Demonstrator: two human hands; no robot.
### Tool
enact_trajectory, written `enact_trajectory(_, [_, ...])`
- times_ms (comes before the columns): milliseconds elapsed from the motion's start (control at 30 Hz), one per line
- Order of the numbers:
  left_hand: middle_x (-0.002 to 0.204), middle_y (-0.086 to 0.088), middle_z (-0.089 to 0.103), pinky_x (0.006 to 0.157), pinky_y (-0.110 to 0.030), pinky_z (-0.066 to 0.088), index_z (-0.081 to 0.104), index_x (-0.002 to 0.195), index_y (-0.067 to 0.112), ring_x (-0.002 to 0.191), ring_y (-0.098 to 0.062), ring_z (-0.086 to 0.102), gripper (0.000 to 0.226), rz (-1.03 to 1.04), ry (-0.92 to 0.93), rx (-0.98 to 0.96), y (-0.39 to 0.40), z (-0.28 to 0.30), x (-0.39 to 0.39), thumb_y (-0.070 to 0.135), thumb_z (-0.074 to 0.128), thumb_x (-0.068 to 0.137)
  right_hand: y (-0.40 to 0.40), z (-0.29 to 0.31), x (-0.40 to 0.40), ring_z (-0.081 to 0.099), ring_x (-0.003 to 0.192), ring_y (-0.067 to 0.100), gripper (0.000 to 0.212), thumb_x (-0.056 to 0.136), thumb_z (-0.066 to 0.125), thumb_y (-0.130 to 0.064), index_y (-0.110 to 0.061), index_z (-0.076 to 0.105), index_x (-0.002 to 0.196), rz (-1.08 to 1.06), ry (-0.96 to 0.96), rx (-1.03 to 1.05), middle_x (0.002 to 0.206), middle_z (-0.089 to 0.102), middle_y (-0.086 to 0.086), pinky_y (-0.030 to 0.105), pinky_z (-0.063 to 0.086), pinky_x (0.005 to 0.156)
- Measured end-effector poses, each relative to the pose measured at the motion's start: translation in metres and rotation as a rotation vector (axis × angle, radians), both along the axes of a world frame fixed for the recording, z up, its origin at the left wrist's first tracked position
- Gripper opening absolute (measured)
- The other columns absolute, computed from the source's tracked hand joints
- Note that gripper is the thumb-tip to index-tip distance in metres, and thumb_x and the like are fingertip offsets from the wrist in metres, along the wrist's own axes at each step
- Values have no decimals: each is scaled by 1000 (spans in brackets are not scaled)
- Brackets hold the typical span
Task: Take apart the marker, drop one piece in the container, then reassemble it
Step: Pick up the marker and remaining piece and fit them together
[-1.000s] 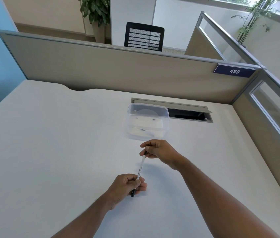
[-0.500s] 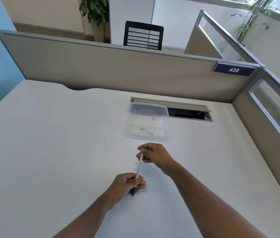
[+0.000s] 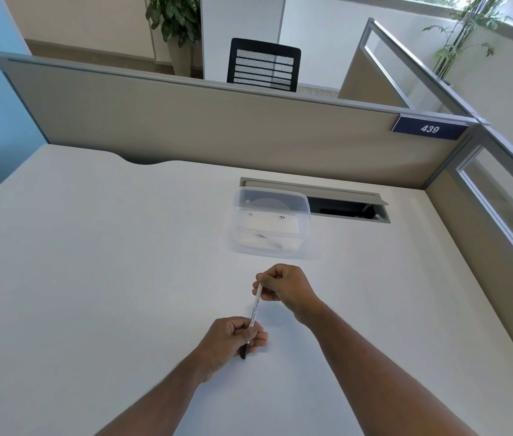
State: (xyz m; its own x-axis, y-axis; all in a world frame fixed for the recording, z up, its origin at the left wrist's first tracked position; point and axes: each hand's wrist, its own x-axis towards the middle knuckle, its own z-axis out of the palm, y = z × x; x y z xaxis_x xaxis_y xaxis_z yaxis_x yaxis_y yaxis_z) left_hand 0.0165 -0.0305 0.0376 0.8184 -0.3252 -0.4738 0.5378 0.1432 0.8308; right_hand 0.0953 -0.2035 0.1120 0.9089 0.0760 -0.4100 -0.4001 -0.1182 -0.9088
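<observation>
Marker: a thin white plastic marker [image 3: 255,310] with tiny dark print along its round barrel and a black end is held above the table, tilted, between both hands.
Where it is: the marker is kept in the air near the middle of the table, well in front of the box, with its black end pointing toward the person.
Left hand: the left hand [image 3: 230,341] is closed around the lower part of the marker, and the black end is seen poking out under the fingers.
Right hand: the right hand [image 3: 283,283] is closed around the top white end, which is pinched by the thumb and fingers.
Box: a clear plastic box [image 3: 271,223] with rounded corners and no lid is set on the table beyond the hands; something pale is seen lying in it, but what it is cannot be told.
Table: a smooth, flat white table [image 3: 98,265] is spread under everything.
Slot: a long grey metal slot [image 3: 348,206] with a dark opening is cut into the table just behind the box.
Wall: a plain beige cloth wall panel [image 3: 211,127] with a grey metal rim is stood along the far edge.
Sign: a dark blue sign [image 3: 430,129] marked 439 is fixed to the panel on the right.
</observation>
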Motion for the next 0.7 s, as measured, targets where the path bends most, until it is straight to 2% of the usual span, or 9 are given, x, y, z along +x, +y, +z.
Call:
enact_trajectory(67, [105, -16, 82, 73, -24, 61, 77, 102, 3, 101, -29, 80, 18, -5, -3, 6, 0, 1, 0, 9, 61, 103, 1, -2, -2, 79, 79, 31, 20, 90, 77, -9, -1, 60, 82, -37, 2, -5, 90, 77, 27, 40, 65, 78])
enact_trajectory(133, [105, -16, 82, 72, -24, 61, 77, 102, 3, 101, -29, 80, 18, -6, -3, 3, -1, 2, 0, 10, 61, 103, 1, -4, -2, 79, 80, 32, 24, 89, 78, -12, -3, 58, 80, -44, -5, -12, 88, 77, 25, 43, 65, 81])
enact_trajectory(233, [104, -15, 82, 71, -24, 60, 76, 102, 2, 99, -29, 80, 17, 5, -3, 5, -1, 4, 1, 10, 61, 103, 1, -2, -1, 79, 81, 29, 23, 92, 77, -19, 1, 64, 93, -1, -24, -23, 89, 77, 22, 38, 65, 76])
enact_trajectory(300, [105, -15, 82, 73, -26, 62, 75, 103, 1, 100, -29, 80, 17, 5, 2, 7, -1, 5, 2, 9, 60, 103, 3, 0, -2, 79, 82, 25, 17, 96, 70, -20, -5, 71, 104, 19, -23, -10, 93, 77, 21, 32, 62, 71])
enact_trajectory(400, [104, -16, 82, 76, -28, 64, 75, 105, -1, 99, -28, 80, 17, 0, 8, 7, -1, 6, 2, 6, 59, 103, 3, -1, -1, 78, 79, 24, 16, 99, 65, -12, 0, 75, 100, 2, -12, -12, 94, 77, 24, 27, 61, 68])
enact_trajectory(500, [104, -15, 83, 73, -26, 63, 75, 105, -1, 99, -28, 80, 17, 2, 5, 16, -1, 6, 0, 6, 59, 103, 3, -2, 0, 79, 77, 28, 18, 94, 72, -11, 6, 70, 88, -36, -2, -38, 88, 77, 24, 33, 64, 71])
enact_trajectory(600, [103, -15, 83, 70, -23, 60, 75, 104, 0, 98, -27, 80, 17, -2, 8, 20, -1, 7, 0, 6, 59, 103, 7, -4, -1, 79, 75, 30, 26, 90, 78, -18, -2, 62, 78, -79, -7, -74, 82, 78, 21, 42, 66, 78])
enact_trajectory(700, [104, -15, 83, 71, -24, 61, 76, 103, 1, 98, -27, 80, 17, 6, 7, 7, -1, 7, 1, 8, 60, 103, 10, -6, -1, 79, 77, 28, 27, 91, 78, -23, -1, 63, 83, -67, -26, -82, 82, 78, 18, 44, 65, 81])
